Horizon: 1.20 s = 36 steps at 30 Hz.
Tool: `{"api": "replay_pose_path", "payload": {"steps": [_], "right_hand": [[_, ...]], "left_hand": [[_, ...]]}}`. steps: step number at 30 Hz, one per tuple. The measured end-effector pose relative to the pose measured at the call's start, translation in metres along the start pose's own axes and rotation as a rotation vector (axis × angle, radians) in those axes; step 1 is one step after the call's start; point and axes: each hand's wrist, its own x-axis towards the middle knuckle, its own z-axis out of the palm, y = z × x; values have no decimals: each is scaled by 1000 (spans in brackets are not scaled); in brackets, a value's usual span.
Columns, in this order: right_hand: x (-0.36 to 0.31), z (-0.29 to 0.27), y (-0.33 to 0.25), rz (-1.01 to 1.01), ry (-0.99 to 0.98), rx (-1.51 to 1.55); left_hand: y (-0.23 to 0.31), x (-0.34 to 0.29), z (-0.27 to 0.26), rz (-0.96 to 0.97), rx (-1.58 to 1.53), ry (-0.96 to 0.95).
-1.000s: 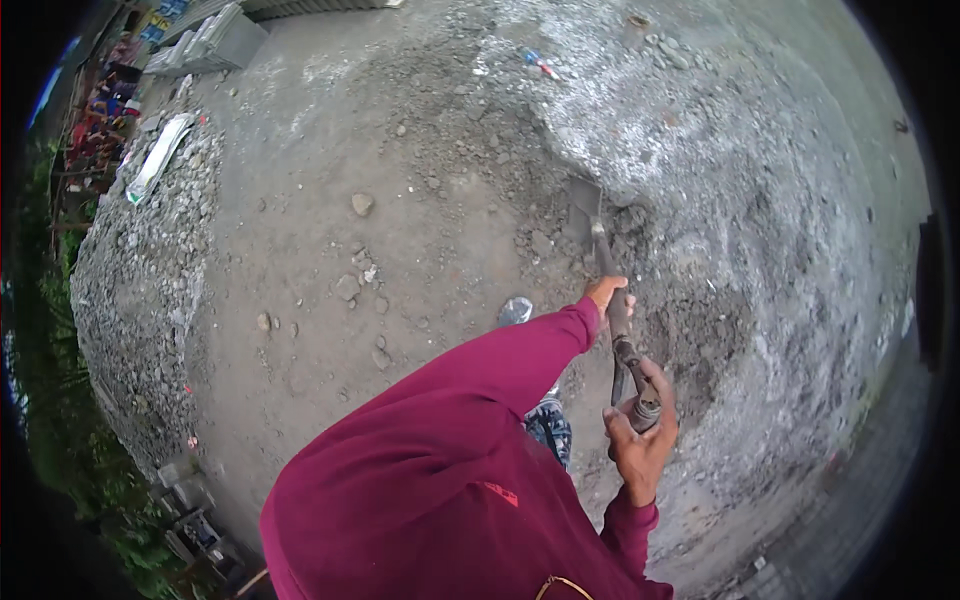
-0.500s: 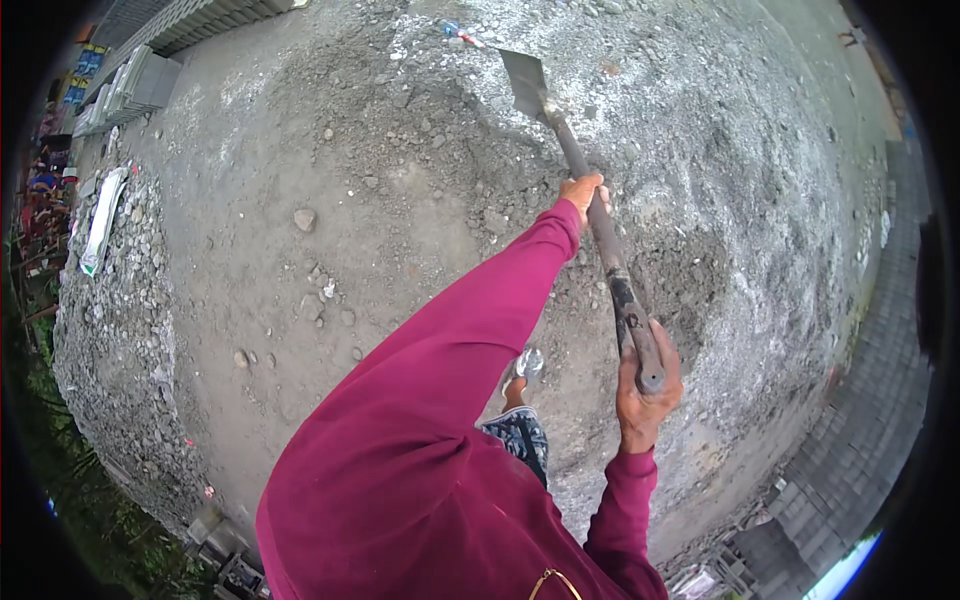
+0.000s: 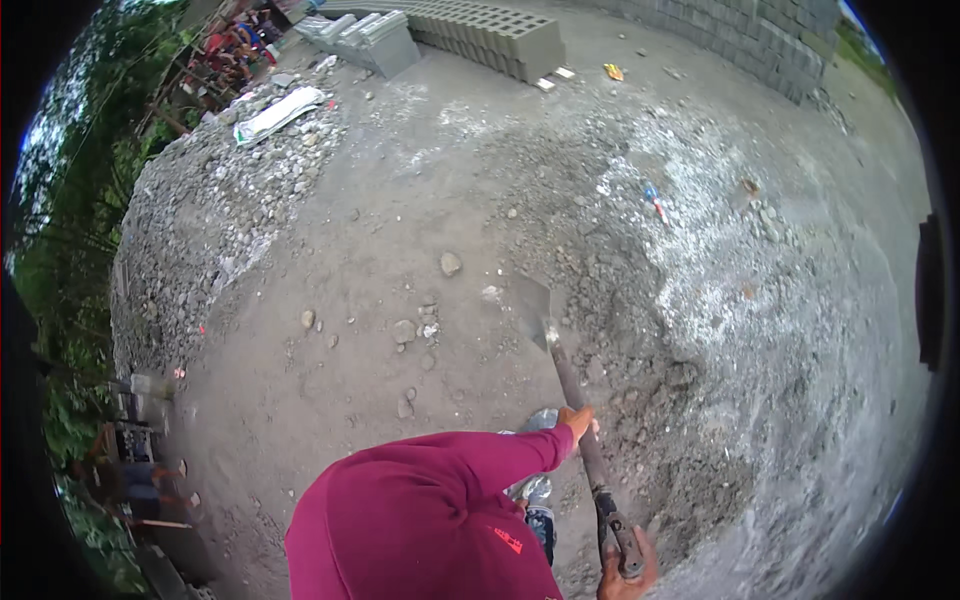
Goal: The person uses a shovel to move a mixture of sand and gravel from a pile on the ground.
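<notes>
I hold a shovel (image 3: pixel 568 378) with both hands over bare, gritty ground. Its flat grey blade (image 3: pixel 533 310) points away from me, low over the soil; whether it touches the ground I cannot tell. My left hand (image 3: pixel 577 424) is wrapped round the middle of the shaft. Down at the dark grip end, my right hand (image 3: pixel 632 574) is closed round the handle, partly cut off by the lower edge. Loose dark soil (image 3: pixel 640 440) lies just right of the shaft. One of my shoes (image 3: pixel 535 488) shows beside the left hand.
Pale, powdery ground (image 3: pixel 760 320) spreads at the right. Loose stones such as a rounded rock (image 3: pixel 451 263) dot the left side. A gravel heap (image 3: pixel 190 220) bears a white sack (image 3: pixel 278 115). Hollow concrete blocks (image 3: pixel 490 38) are stacked at the back, near a block wall (image 3: pixel 730 45).
The shovel's blade has swung left and closer to me, off the pale ground's edge. Both hands have come nearer with it, still gripping. My view has turned toward the left.
</notes>
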Motion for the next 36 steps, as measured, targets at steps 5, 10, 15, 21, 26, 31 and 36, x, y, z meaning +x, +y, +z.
{"api": "replay_pose_path", "payload": {"steps": [5,10,15,21,26,31,36], "right_hand": [[-15,11,-55,157,-389,243],[-64,5,-26,54,-490,400],[-94,-10,-49,-12,-568,393],[-136,-2,-80,-31,-596,316],[-166,18,-119,50,-557,416],[-185,68,-140,47,-535,378],[-199,104,-195,105,-508,328]], "left_hand": [[-48,-27,-108,-118,-336,237],[-102,-80,-157,-123,-390,368],[-144,-113,-192,-67,-509,459],[-160,-121,-245,-151,-610,326],[-147,-121,-268,-130,-468,299],[-115,-118,-299,-59,-412,339],[-88,-107,-341,-163,-434,305]]}}
